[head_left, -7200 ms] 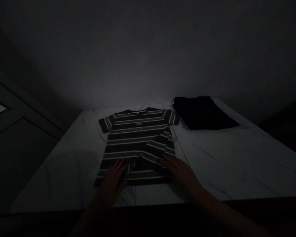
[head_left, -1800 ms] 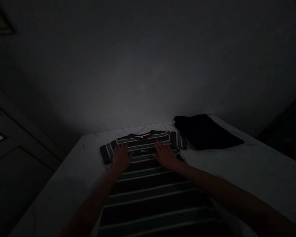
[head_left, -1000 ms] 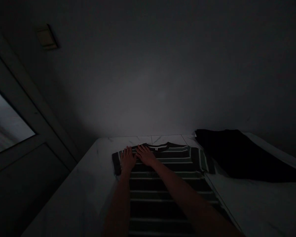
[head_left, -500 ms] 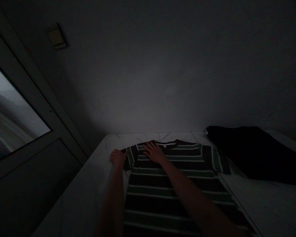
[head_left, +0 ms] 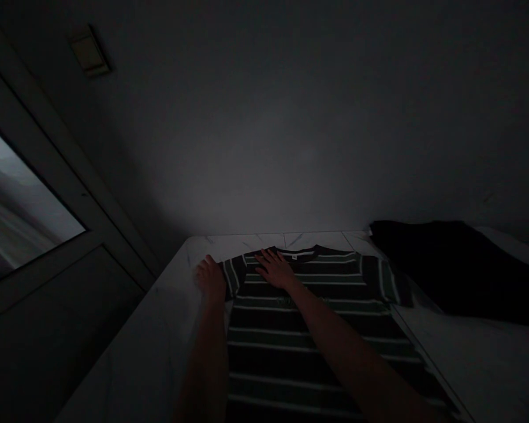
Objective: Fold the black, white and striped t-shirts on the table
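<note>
A dark T-shirt with green and white stripes (head_left: 268, 323) lies spread on a white marbled surface (head_left: 136, 346), its collar toward the wall. My right hand (head_left: 276, 270) rests flat on the shirt just left of the collar, fingers spread. At the end of the left sleeve is my left hand (head_left: 210, 278), its fingers curled at the cuff; the sleeve edge runs under or into it. The picture is dim, and the shirt's lower part is cut off by the frame and partly covered by my right forearm.
Black folded cloth (head_left: 458, 270) lies at the right by the wall. A grey wall (head_left: 282, 129) rises behind the surface. At the left stand a door with a glass pane (head_left: 22, 194) and a wall switch (head_left: 89, 51).
My left hand has shifted slightly at the sleeve, its fingers a little higher, and the sleeve end has moved. My right hand stays on the shirt. The view has tilted slightly.
</note>
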Available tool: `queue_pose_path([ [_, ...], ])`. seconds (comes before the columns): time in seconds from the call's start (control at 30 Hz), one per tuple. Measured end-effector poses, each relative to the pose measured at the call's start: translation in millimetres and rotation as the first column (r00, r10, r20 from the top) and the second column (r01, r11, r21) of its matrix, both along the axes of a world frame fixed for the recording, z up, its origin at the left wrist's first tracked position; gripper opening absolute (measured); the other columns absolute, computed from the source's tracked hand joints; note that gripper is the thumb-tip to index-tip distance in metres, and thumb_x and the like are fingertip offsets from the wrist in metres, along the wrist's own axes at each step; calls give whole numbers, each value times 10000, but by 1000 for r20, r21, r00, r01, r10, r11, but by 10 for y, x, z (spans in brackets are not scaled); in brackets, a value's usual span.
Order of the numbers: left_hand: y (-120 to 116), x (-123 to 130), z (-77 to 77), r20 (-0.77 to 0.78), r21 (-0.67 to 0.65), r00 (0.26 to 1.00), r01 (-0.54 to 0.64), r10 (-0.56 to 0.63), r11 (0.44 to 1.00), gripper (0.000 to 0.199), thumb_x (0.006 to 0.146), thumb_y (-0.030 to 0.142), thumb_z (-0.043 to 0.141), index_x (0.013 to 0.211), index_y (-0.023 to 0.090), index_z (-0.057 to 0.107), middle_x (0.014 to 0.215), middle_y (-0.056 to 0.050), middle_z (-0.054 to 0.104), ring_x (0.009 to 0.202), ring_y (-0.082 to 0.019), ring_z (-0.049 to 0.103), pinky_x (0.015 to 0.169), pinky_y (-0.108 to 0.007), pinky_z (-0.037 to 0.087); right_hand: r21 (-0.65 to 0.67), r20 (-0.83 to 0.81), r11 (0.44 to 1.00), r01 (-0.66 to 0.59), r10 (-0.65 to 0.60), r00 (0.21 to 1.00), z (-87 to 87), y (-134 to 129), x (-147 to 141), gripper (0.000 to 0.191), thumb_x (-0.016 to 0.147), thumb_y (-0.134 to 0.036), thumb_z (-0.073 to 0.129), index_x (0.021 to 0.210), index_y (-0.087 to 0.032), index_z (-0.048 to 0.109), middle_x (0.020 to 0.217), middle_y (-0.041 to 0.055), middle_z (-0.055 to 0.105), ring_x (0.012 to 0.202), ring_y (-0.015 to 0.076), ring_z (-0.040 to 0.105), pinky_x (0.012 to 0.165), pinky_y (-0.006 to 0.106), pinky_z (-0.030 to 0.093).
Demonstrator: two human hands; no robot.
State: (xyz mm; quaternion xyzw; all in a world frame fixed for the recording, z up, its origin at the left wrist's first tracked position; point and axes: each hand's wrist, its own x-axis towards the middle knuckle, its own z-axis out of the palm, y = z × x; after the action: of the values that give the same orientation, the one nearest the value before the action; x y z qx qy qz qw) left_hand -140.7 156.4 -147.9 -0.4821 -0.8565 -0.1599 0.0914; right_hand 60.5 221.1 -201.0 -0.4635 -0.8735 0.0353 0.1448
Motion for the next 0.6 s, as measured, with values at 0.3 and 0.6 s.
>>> queue_pose_path([
  [0.3, 188, 420, -216, -111, -130, 865, 475, -489, 870, 520, 1003, 357, 383, 1489, 178, 440, 1564, -122, 406, 1434, -294, 380, 1152, -444, 340, -4, -24, 1000, 1, -1, 1000, 50, -26, -4, 567, 1023, -529, 328, 1509, -254, 429, 1608, 83, 306, 1484, 286, 276, 1203, 517, 186],
  [0.6, 56, 92, -287, -245, 44, 969, 56, -43, 997, 635, 1003, 422, 286, 1436, -4, 473, 1523, -277, 394, 1458, -392, 309, 1199, -580, 151, 2, -54, 1000, -2, 2, 999, 89, -45, 12, 568, 1019, -539, 338, 1502, -258, 439, 1605, 79, 312, 1477, 284, 292, 1211, 504, 186],
])
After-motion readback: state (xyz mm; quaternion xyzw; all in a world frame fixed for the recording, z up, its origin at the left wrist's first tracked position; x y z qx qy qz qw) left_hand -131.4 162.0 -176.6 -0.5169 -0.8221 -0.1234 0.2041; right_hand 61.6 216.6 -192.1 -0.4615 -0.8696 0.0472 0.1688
